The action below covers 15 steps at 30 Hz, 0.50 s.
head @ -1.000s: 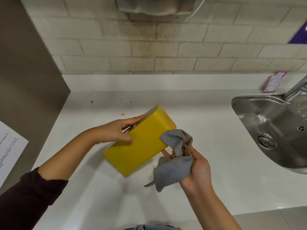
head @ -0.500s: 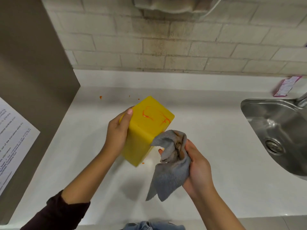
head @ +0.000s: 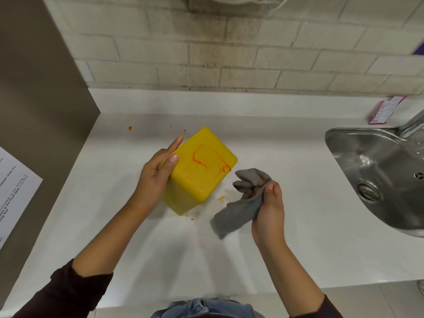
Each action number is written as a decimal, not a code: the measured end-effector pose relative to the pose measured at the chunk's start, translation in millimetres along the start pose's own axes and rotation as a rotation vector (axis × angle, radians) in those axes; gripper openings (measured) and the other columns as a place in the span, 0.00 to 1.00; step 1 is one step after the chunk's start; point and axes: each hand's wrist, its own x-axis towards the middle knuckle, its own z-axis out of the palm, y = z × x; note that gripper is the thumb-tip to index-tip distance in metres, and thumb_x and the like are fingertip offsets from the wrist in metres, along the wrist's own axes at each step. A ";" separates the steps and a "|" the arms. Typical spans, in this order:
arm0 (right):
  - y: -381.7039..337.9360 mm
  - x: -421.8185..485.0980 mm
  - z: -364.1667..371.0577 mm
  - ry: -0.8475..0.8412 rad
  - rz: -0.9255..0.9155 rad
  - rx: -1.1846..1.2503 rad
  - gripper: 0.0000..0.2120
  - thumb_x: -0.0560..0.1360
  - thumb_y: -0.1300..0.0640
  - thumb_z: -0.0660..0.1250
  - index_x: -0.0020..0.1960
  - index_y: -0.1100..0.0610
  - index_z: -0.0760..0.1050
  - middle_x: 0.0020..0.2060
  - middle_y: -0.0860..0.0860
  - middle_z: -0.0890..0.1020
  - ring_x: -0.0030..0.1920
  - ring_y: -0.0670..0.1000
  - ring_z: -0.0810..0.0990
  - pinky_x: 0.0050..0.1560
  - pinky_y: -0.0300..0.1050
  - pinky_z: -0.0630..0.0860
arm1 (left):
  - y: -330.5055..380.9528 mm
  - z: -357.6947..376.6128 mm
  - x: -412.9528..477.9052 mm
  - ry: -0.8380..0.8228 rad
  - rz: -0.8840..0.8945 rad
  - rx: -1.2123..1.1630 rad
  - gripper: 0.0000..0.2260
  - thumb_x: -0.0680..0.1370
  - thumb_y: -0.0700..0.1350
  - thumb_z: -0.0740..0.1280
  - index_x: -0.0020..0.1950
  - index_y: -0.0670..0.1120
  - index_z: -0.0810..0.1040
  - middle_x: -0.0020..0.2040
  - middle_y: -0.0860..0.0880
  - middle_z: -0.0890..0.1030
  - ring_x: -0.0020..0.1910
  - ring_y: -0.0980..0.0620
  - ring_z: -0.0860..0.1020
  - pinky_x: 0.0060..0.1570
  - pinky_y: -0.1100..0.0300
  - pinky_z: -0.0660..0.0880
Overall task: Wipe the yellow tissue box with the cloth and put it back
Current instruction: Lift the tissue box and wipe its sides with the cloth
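On the white counter (head: pixel 286 260), toward its back left corner, the yellow tissue box (head: pixel 202 171) stands tilted, clasped by the left hand (head: pixel 156 177). Its orange-smeared face lies just left of the right hand (head: pixel 269 210), which is clenched around the grey cloth (head: pixel 241 203).

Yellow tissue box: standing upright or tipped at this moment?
Tipped. The yellow tissue box leans on its lower corner against the white counter, steadied by the left hand, its orange-smeared face turned up.

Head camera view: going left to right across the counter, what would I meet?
Printed paper → left hand → yellow tissue box → grey cloth → right hand → steel sink.
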 end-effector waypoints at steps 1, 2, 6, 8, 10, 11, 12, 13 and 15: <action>1.9 1.7 -2.4 0.003 -0.034 -0.082 0.14 0.81 0.58 0.50 0.46 0.55 0.74 0.47 0.62 0.79 0.49 0.58 0.78 0.54 0.56 0.72 | 0.1 -0.2 0.7 -0.006 0.005 0.008 0.16 0.77 0.55 0.59 0.65 0.66 0.66 0.61 0.65 0.74 0.58 0.72 0.73 0.54 0.78 0.69; 4.4 3.0 -7.5 -0.002 -0.100 -0.231 0.15 0.80 0.59 0.52 0.42 0.53 0.75 0.42 0.57 0.80 0.46 0.52 0.78 0.50 0.52 0.72 | -0.4 0.1 1.6 -0.005 0.009 0.008 0.17 0.77 0.54 0.60 0.66 0.65 0.65 0.63 0.61 0.73 0.59 0.71 0.72 0.55 0.77 0.69; 20.5 1.1 -37.6 -0.192 -0.357 -0.985 0.19 0.72 0.53 0.51 0.41 0.61 0.79 0.46 0.54 0.81 0.49 0.54 0.76 0.49 0.50 0.71 | -2.2 -2.8 6.5 0.012 0.020 -0.003 0.23 0.79 0.46 0.59 0.73 0.55 0.59 0.55 0.48 0.74 0.56 0.55 0.74 0.58 0.63 0.69; 27.3 -2.6 -48.7 -0.338 -0.386 -1.214 0.18 0.72 0.50 0.53 0.42 0.56 0.81 0.54 0.50 0.80 0.55 0.54 0.73 0.54 0.46 0.64 | -3.4 -4.9 9.4 0.005 0.015 0.006 0.25 0.78 0.46 0.60 0.74 0.53 0.59 0.50 0.51 0.74 0.53 0.57 0.74 0.58 0.60 0.68; 30.9 -4.8 -53.9 -0.437 -0.485 -1.244 0.10 0.72 0.53 0.61 0.44 0.52 0.81 0.58 0.49 0.77 0.59 0.54 0.72 0.56 0.46 0.62 | -5.3 -5.7 11.3 -0.001 -0.003 0.000 0.28 0.74 0.50 0.59 0.74 0.53 0.59 0.47 0.54 0.74 0.51 0.60 0.74 0.57 0.61 0.68; 32.7 -4.9 -55.6 -0.486 -0.547 -1.228 0.09 0.72 0.52 0.64 0.49 0.50 0.81 0.60 0.50 0.76 0.61 0.54 0.72 0.58 0.48 0.64 | -6.5 -5.4 11.7 -0.005 -0.006 -0.004 0.29 0.73 0.51 0.59 0.75 0.52 0.59 0.47 0.55 0.74 0.50 0.61 0.75 0.56 0.62 0.69; 35.2 -3.7 -58.2 -0.553 -0.594 -1.235 0.13 0.72 0.50 0.66 0.55 0.49 0.79 0.63 0.51 0.75 0.64 0.55 0.71 0.62 0.50 0.66 | -7.8 -4.9 11.7 -0.007 -0.005 -0.010 0.30 0.73 0.51 0.59 0.75 0.51 0.59 0.46 0.56 0.74 0.48 0.62 0.75 0.54 0.63 0.69; 39.2 -1.8 -61.6 -0.640 -0.608 -1.276 0.18 0.72 0.47 0.66 0.61 0.48 0.75 0.67 0.52 0.72 0.68 0.55 0.68 0.66 0.53 0.65 | -9.1 -4.3 11.4 -0.009 -0.002 -0.016 0.30 0.72 0.52 0.60 0.74 0.50 0.59 0.46 0.56 0.74 0.47 0.65 0.76 0.53 0.65 0.70; 49.2 0.1 -65.6 -0.778 -0.598 -1.400 0.25 0.74 0.44 0.65 0.69 0.47 0.68 0.73 0.54 0.63 0.74 0.56 0.58 0.72 0.55 0.54 | -10.9 -2.9 10.1 -0.006 0.007 -0.030 0.33 0.69 0.56 0.62 0.73 0.51 0.61 0.45 0.57 0.75 0.45 0.68 0.76 0.50 0.69 0.72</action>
